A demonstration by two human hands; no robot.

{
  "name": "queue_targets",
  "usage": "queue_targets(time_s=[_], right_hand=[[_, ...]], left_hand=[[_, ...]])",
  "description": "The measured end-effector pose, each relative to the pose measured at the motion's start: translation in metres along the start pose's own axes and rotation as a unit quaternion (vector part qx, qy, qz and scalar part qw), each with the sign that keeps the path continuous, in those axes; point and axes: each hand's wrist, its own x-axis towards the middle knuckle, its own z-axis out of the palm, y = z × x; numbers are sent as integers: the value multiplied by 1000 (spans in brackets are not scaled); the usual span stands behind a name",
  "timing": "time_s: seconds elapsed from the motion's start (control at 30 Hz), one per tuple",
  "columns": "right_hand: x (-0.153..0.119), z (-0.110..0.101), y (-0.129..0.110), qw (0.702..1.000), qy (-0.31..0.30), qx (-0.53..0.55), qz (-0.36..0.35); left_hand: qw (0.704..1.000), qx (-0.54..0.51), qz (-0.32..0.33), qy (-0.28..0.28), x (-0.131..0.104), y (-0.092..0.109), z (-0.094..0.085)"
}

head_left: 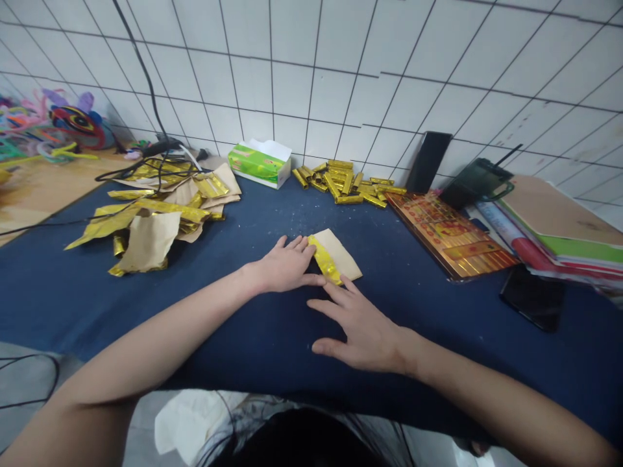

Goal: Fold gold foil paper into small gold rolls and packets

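On the dark blue tabletop lies a sheet of gold foil paper [341, 253], its tan backing up and a gold strip folded over along the near left side. My left hand [287, 264] rests flat with fingers stretched, the fingertips at the left edge of that strip. My right hand [357, 324] has its fingers spread, and its fingertips touch or hover by the near corner of the sheet; which of the two I cannot tell. Neither hand is closed around anything.
Gold paper rolls [343, 181] are heaped by the wall. Crumpled gold paper [150, 237] lies at left under a black cable. A tissue box [260, 163], an upright phone [428, 161], an orange-gold packet [452, 237], a mug [477, 181] and a dark phone [533, 297] stand or lie around.
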Motion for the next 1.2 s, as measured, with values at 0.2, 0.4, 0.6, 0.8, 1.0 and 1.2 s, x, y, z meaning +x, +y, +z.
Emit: queue_targets(time_s=[0.2,0.4,0.6,0.8,1.0,1.2], right_hand=[[3,-1,1,986,-21,145,-74],[11,3,38,982,186,-15,-24],[17,6,74,977,121,-166,51],[18,8,73,969,181,-167,10],[17,10,49,962,203,-168,-75],[17,15,39,971,166,-138,-99]], left_hand=[[1000,-19,13,10,4,-9,1],[999,-3,30,-23,6,-14,6],[998,55,-4,27,3,-12,2],[989,111,-60,81,-2,-3,-6],[995,67,-28,62,0,-5,-8],[999,20,-49,12,1,5,-5]])
